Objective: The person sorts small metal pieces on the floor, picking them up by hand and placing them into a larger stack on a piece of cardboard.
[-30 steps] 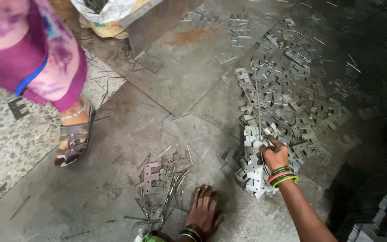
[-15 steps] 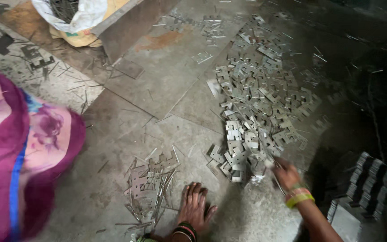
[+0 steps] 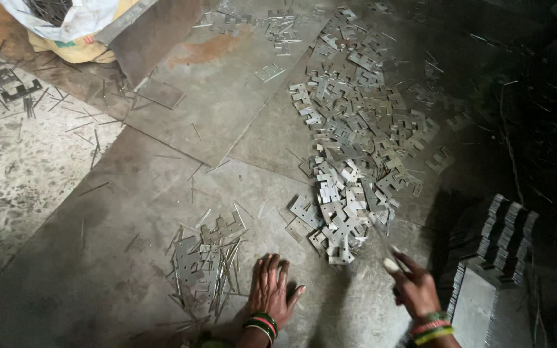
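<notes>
Your left hand spread flat on the grey metal floor sheet, beside small scrap strips, your right hand blurred, grip unclear, near the pile of flat silvery stamped brackets, stacked plates right.

Dim overall. Brightest at centre and left, on the grey floor; falls to near black at right edge and upper right corner. Scattered metal plates catch pale glints. Right hand motion-blurred; left hand sharp, with soft shadow beside it.
</notes>
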